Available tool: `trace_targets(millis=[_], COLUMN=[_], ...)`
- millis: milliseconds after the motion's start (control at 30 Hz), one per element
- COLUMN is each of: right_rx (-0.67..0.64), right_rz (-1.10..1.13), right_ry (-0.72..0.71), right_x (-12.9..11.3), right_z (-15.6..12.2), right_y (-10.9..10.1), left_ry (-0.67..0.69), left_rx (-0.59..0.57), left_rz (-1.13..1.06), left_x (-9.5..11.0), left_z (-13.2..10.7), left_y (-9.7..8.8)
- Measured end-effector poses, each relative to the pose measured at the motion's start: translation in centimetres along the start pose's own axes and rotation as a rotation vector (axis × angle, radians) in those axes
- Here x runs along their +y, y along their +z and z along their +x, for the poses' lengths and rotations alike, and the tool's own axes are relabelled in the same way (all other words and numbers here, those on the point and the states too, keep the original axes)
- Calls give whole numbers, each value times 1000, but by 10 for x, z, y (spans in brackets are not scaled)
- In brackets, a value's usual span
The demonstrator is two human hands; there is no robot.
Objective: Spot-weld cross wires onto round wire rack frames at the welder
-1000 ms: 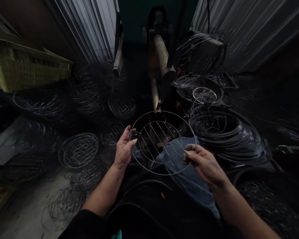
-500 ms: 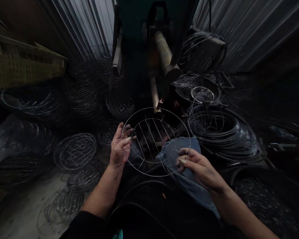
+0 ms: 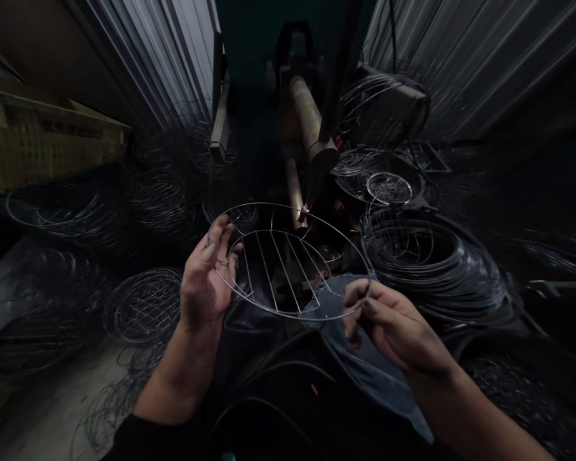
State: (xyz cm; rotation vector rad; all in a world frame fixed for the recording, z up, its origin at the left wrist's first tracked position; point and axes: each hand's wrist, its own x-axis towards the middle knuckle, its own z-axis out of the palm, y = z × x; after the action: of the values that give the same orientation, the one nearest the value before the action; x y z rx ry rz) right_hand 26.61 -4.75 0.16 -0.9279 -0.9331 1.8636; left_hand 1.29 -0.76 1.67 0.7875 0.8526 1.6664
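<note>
A round wire rack (image 3: 284, 269), an outer ring with a smaller ring and several parallel bars inside it, is held tilted above my lap. My left hand (image 3: 202, 282) is closed loosely around the left side of its outer rim, fingers bent over the wire. On the right, my right hand (image 3: 393, 320) pinches the rim between thumb and fingers. The rack's far edge lies by the tip of a machine's lower metal rod (image 3: 294, 189), under a thicker cylindrical arm (image 3: 310, 115). Whether wire and rod touch, I cannot tell.
Wire grids (image 3: 144, 304) lie piled on the floor at left. A large wire coil (image 3: 441, 262) sits at right, with a small round dish (image 3: 390, 188) behind it. A yellow crate (image 3: 52, 137) stands at far left. Denim cloth (image 3: 360, 346) covers my right leg.
The rack has turned and tilted flatter, its left side shifting left and up with my left hand. My right hand has stayed on the rim, its grip slightly changed.
</note>
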Motion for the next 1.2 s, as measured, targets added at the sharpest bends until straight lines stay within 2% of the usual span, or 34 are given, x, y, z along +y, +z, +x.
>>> trace_targets(millis=[100, 200, 400, 500, 567, 600, 633, 667, 767, 833, 933, 1033, 1200], right_rx=[-58, -109, -128, -258, -380, -397, -362, -273, 165, 306, 288, 270, 433], right_rz=[-18, -58, -262, -473, -511, -469, -395, -306, -140, -96, -32, -28, -120], right_ry=[-7, 0, -122, -204, -132, -64, 2, 44, -51, -123, -216, -340, -457], right_x=[-7, -7, 3, 1, -4, -5, -7, -7, -6, -4, -3, -4, -4], right_z=[-4, 2, 24, 28, 34, 40, 49, 60, 102, 131, 163, 178, 182], right_y=[1, -3, -20, -32, -46, -56, -66, -76, -95, -92, -69, -45, -34], left_ry=[1, -4, -99, -126, -130, -125, -120, -115, -123, -132, -143, -155, -157], left_rx=[-16, -18, -63, -61, -59, -53, -47, -40, -23, -23, -25, -21, -2], left_rz=[4, -22, -61, -88, -101, -106, -111, -115, -115, -115, -125, -127, -114], left_x=[12, 15, -1, -9, -13, -15, -17, -19, -24, -26, -27, -25, -19], left_z=[5, 12, 26, 28, 29, 29, 29, 30, 31, 31, 31, 29, 29], left_y=[8, 9, 0, -4, -8, -10, -12, -14, -17, -18, -16, -14, -13])
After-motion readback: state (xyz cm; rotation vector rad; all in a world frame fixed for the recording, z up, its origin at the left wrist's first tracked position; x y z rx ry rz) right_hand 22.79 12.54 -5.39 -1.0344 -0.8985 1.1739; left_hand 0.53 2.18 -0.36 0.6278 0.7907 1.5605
